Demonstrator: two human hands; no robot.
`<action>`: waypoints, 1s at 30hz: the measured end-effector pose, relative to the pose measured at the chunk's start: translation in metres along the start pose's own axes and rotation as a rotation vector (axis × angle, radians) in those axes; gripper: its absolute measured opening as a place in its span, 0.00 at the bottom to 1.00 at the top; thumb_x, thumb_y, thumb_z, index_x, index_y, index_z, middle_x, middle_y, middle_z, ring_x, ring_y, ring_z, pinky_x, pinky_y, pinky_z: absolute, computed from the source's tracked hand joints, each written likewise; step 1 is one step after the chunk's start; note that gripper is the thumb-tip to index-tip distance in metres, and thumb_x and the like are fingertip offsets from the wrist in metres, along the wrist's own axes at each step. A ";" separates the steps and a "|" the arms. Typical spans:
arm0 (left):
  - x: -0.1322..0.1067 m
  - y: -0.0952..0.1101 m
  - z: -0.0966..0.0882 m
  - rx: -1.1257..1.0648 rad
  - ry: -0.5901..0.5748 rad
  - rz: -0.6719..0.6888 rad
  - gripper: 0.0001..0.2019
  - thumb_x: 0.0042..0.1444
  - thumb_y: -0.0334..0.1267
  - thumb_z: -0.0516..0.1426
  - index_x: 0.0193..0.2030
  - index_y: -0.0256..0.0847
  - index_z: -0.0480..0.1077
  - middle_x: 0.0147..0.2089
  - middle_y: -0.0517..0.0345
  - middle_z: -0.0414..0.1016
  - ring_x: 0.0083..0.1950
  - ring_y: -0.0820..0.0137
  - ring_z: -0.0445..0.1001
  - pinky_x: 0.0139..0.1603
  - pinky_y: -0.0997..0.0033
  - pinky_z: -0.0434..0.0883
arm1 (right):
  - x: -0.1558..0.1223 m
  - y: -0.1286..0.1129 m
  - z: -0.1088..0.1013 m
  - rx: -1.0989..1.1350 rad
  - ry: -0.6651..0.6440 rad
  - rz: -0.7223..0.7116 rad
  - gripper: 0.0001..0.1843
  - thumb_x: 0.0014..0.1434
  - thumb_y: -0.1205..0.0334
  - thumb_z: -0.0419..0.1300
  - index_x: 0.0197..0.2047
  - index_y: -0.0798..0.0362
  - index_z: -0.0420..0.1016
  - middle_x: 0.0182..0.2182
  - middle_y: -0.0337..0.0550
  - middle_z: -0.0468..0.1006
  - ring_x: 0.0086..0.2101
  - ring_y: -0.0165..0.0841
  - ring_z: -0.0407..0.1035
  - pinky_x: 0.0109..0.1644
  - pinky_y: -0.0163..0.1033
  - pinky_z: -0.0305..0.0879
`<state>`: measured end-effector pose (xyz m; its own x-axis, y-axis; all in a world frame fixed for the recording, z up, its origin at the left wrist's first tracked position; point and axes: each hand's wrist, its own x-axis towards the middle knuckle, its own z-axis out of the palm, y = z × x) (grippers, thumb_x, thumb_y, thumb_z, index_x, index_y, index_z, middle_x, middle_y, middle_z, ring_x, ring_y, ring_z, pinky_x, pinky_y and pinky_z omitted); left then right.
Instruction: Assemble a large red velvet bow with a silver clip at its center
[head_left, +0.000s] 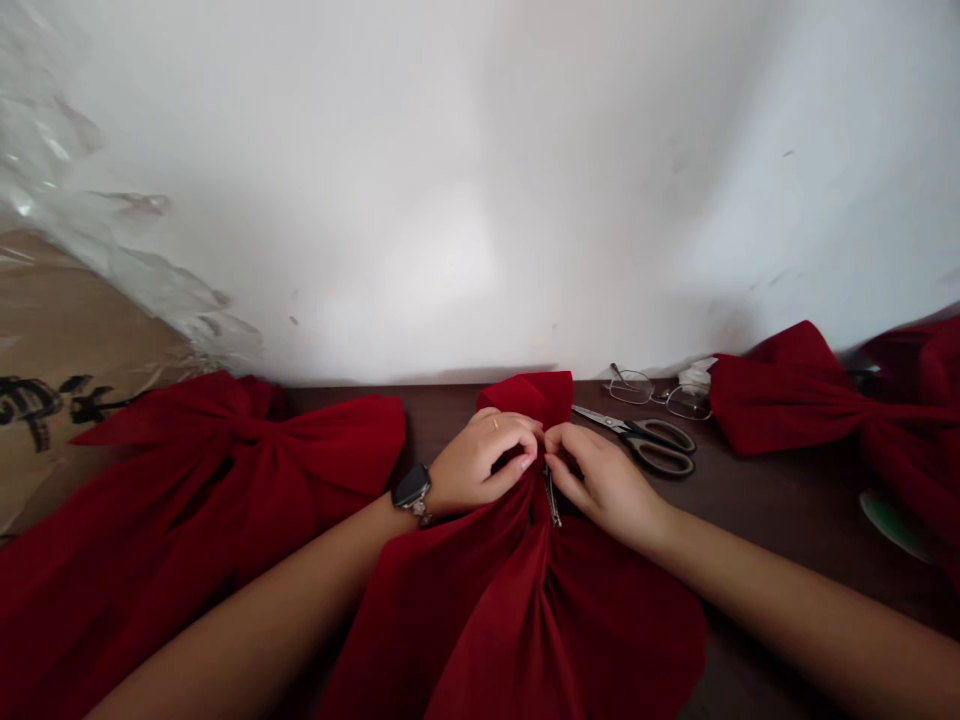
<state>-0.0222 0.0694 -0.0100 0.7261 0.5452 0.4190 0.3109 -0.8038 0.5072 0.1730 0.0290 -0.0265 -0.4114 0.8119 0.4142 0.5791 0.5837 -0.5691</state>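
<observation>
The step in hand looks like fixing a slim metal clip to the gathered middle of the large red fabric bow, which lies beneath and toward the person from both hands. The left hand arches palm-down, wrist bent, thumb and fingertips pinching fabric at the gather; the right hand angles in to meet it, thumb and forefinger pinching near the clip's upper end, exact contact partly hidden. The next move seems to call for a steady left pinch and fine right-finger control. Black-handled scissors rest on the worktop just beyond the right hand.
</observation>
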 end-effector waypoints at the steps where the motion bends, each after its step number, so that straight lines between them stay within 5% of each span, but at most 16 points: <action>1: 0.000 -0.001 0.000 -0.042 -0.019 -0.055 0.06 0.60 0.33 0.49 0.36 0.39 0.65 0.41 0.53 0.75 0.44 0.69 0.71 0.52 0.66 0.64 | -0.001 -0.001 0.000 -0.039 -0.005 -0.051 0.04 0.61 0.69 0.49 0.34 0.51 0.59 0.31 0.42 0.69 0.32 0.33 0.65 0.37 0.36 0.61; 5: 0.000 -0.005 -0.001 -0.223 -0.067 -0.216 0.07 0.61 0.36 0.49 0.36 0.38 0.65 0.36 0.55 0.73 0.37 0.72 0.70 0.42 0.73 0.66 | -0.003 -0.006 0.001 -0.050 -0.037 -0.126 0.05 0.62 0.70 0.47 0.35 0.51 0.59 0.35 0.45 0.71 0.35 0.34 0.67 0.39 0.36 0.63; 17: 0.004 -0.005 -0.002 -0.354 -0.158 -0.372 0.07 0.61 0.38 0.48 0.36 0.38 0.63 0.31 0.60 0.73 0.31 0.75 0.68 0.36 0.76 0.64 | -0.002 -0.003 -0.001 0.144 -0.140 0.133 0.03 0.61 0.67 0.49 0.35 0.50 0.58 0.30 0.40 0.72 0.28 0.30 0.66 0.34 0.33 0.61; 30: 0.003 0.003 0.008 -0.385 -0.038 -0.419 0.07 0.59 0.36 0.51 0.36 0.37 0.69 0.38 0.57 0.74 0.41 0.72 0.71 0.47 0.72 0.67 | 0.002 0.007 0.002 0.547 -0.078 0.325 0.04 0.62 0.64 0.49 0.34 0.52 0.58 0.28 0.35 0.70 0.19 0.22 0.59 0.25 0.30 0.56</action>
<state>-0.0146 0.0669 -0.0135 0.6127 0.7841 0.0990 0.3362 -0.3719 0.8653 0.1748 0.0350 -0.0309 -0.3369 0.9341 0.1182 0.2484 0.2093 -0.9458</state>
